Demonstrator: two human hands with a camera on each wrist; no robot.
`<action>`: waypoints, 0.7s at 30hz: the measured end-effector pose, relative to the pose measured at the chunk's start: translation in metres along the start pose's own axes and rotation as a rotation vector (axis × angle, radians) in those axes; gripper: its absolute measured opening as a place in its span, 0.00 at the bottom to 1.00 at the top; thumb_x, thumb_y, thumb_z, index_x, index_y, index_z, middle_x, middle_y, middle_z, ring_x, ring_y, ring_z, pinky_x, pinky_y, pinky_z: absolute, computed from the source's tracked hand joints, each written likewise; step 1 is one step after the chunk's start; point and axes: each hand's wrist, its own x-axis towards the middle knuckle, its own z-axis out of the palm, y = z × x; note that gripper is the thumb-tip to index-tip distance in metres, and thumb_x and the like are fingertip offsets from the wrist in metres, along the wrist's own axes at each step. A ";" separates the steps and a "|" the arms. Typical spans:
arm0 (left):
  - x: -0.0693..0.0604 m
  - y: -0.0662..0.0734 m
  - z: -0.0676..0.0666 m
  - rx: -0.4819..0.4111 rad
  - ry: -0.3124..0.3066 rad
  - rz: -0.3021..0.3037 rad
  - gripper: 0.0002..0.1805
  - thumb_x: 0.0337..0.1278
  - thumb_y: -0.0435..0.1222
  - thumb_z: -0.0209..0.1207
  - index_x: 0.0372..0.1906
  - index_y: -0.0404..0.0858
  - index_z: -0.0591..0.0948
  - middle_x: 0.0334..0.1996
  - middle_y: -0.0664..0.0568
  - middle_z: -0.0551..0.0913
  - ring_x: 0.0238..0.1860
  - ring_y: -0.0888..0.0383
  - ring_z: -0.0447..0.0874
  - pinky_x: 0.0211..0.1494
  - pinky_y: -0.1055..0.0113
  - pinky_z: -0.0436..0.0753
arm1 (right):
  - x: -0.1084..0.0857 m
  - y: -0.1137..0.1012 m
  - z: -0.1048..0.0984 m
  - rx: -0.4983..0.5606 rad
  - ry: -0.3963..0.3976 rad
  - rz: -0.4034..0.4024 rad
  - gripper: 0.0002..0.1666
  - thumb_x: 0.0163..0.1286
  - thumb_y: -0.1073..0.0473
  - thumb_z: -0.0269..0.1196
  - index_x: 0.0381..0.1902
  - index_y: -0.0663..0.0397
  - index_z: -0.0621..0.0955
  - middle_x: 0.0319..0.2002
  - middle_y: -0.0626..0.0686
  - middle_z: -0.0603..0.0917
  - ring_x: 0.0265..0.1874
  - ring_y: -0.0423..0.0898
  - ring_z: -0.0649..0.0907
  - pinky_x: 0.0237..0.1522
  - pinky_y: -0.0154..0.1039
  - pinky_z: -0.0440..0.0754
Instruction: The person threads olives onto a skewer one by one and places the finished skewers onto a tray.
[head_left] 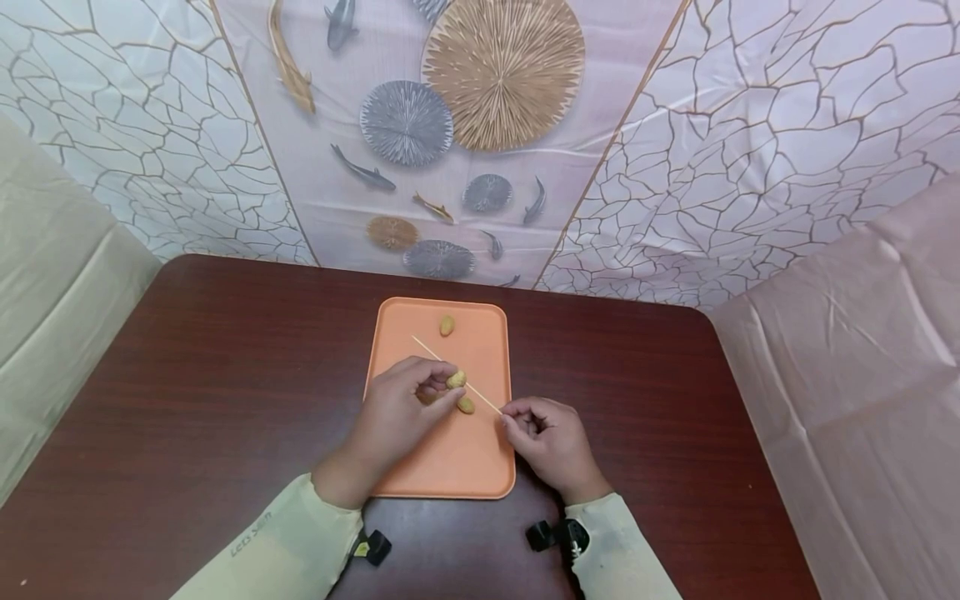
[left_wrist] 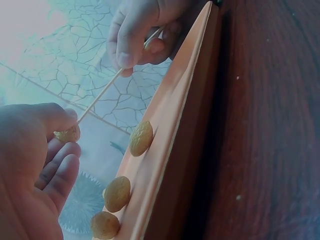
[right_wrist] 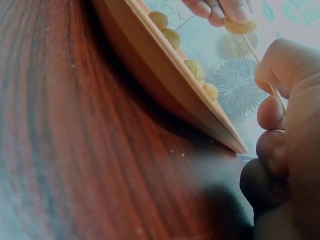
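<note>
My left hand [head_left: 397,417] pinches a small, wrinkled, yellowish oval piece [head_left: 456,379] between thumb and fingers, over the orange tray. From the right, my right hand [head_left: 551,437] grips a thin wooden skewer [head_left: 483,398] near its end. In the left wrist view the skewer [left_wrist: 100,96] reaches the held piece [left_wrist: 68,133]. A stretch of thin stick also shows beyond the left fingers in the head view; whether the skewer passes through the piece, I cannot tell. Similar pieces lie on the tray, one [head_left: 466,405] below my left fingertips and another [head_left: 447,325] near the far edge.
The orange tray [head_left: 442,479] has a raised rim and lies on a dark reddish-brown table [head_left: 637,367]. Behind the table hangs a patterned cloth [head_left: 637,192]. Plain cloth sides [head_left: 862,358] stand left and right. Each wrist wears a small black device.
</note>
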 end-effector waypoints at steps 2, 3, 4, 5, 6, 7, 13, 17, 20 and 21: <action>-0.001 0.001 0.001 0.005 -0.001 0.002 0.15 0.61 0.39 0.84 0.51 0.45 0.93 0.40 0.57 0.89 0.39 0.65 0.89 0.45 0.68 0.92 | 0.000 -0.001 0.000 0.004 0.001 0.000 0.03 0.73 0.66 0.77 0.41 0.53 0.93 0.24 0.43 0.82 0.19 0.33 0.75 0.20 0.29 0.76; -0.001 0.001 0.001 0.008 -0.004 0.002 0.15 0.61 0.39 0.83 0.51 0.46 0.93 0.40 0.58 0.89 0.39 0.65 0.89 0.45 0.68 0.92 | 0.000 -0.001 0.000 0.004 0.002 0.000 0.03 0.73 0.66 0.77 0.41 0.53 0.93 0.24 0.43 0.82 0.19 0.33 0.75 0.19 0.29 0.76; -0.001 0.001 0.001 0.010 -0.009 0.000 0.15 0.62 0.39 0.83 0.51 0.46 0.93 0.40 0.58 0.89 0.39 0.66 0.90 0.45 0.68 0.92 | 0.000 -0.001 0.000 0.005 0.003 0.000 0.03 0.72 0.66 0.77 0.40 0.53 0.93 0.24 0.43 0.82 0.19 0.33 0.75 0.19 0.29 0.75; -0.001 0.001 0.001 0.013 -0.014 -0.002 0.14 0.62 0.39 0.83 0.51 0.46 0.93 0.40 0.58 0.89 0.39 0.66 0.90 0.45 0.68 0.93 | 0.000 -0.001 0.000 0.006 0.003 -0.002 0.04 0.72 0.67 0.77 0.40 0.53 0.93 0.24 0.43 0.82 0.19 0.33 0.75 0.19 0.29 0.75; -0.001 0.002 0.001 0.014 -0.021 -0.005 0.14 0.63 0.40 0.83 0.51 0.47 0.93 0.41 0.59 0.89 0.40 0.66 0.90 0.45 0.68 0.93 | 0.000 -0.001 0.000 0.006 0.003 -0.004 0.04 0.72 0.67 0.77 0.40 0.53 0.93 0.24 0.43 0.82 0.19 0.32 0.75 0.19 0.29 0.75; -0.001 0.002 0.001 0.016 -0.028 -0.009 0.14 0.63 0.40 0.82 0.51 0.47 0.93 0.41 0.59 0.89 0.40 0.66 0.90 0.46 0.67 0.93 | 0.000 -0.001 0.000 0.006 0.004 -0.007 0.04 0.72 0.67 0.77 0.40 0.52 0.93 0.24 0.43 0.82 0.19 0.32 0.75 0.19 0.29 0.75; -0.001 0.003 0.001 0.004 -0.078 -0.024 0.14 0.65 0.39 0.81 0.53 0.46 0.93 0.44 0.59 0.91 0.43 0.66 0.92 0.48 0.68 0.93 | 0.000 0.000 0.001 -0.004 0.007 -0.018 0.06 0.72 0.67 0.77 0.40 0.50 0.93 0.24 0.42 0.82 0.20 0.32 0.75 0.20 0.29 0.76; -0.001 0.003 0.002 -0.019 -0.099 -0.011 0.14 0.66 0.38 0.80 0.54 0.44 0.93 0.47 0.58 0.92 0.44 0.66 0.93 0.49 0.70 0.94 | 0.000 0.002 0.001 -0.004 0.011 -0.019 0.05 0.72 0.67 0.77 0.40 0.51 0.93 0.24 0.43 0.82 0.20 0.32 0.75 0.20 0.29 0.76; -0.001 0.003 0.004 -0.032 -0.105 0.009 0.15 0.66 0.36 0.80 0.54 0.44 0.93 0.47 0.57 0.92 0.44 0.66 0.93 0.49 0.70 0.94 | -0.001 0.003 0.002 -0.001 0.013 -0.019 0.06 0.72 0.67 0.77 0.40 0.50 0.93 0.24 0.43 0.82 0.20 0.32 0.75 0.20 0.29 0.76; -0.001 0.003 0.004 -0.036 -0.106 0.015 0.15 0.66 0.36 0.80 0.54 0.43 0.93 0.47 0.57 0.92 0.44 0.66 0.93 0.49 0.70 0.94 | -0.001 0.003 0.002 -0.001 0.014 -0.019 0.06 0.72 0.67 0.77 0.40 0.50 0.93 0.24 0.43 0.82 0.20 0.32 0.75 0.20 0.29 0.76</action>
